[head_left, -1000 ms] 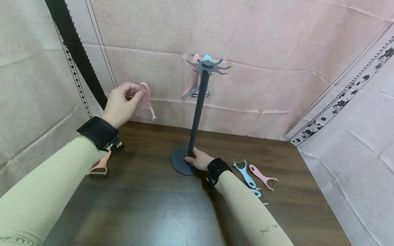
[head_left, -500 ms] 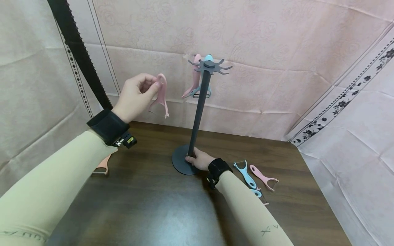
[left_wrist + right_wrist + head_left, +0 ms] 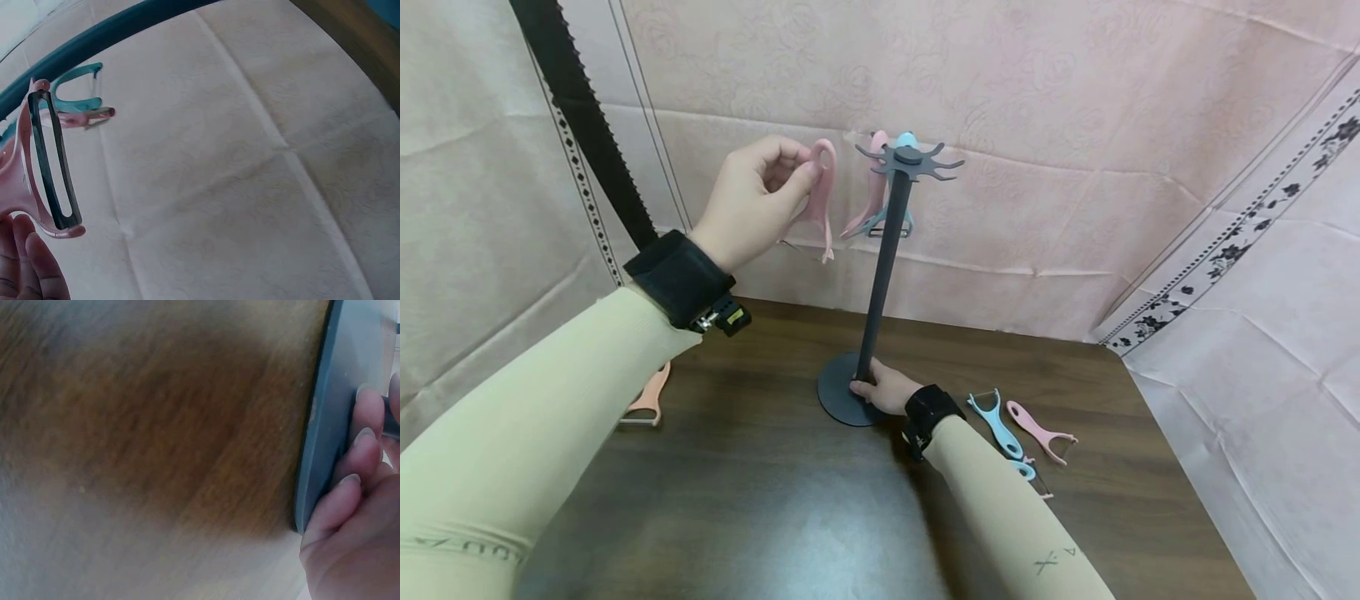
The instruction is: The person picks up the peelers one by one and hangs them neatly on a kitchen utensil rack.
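Beside the hook stand's [image 3: 880, 275] crown, the left hand [image 3: 752, 200] pinches a pink peeler [image 3: 820, 196] (blade downward); the right hand [image 3: 883, 389] grips the pole's foot.

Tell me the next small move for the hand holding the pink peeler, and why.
Probably ease the left hand right, so the pink peeler meets a free hook of the stand. Its handle loop is level with the hooks but short of them, and the right hand grips the pole at the base.
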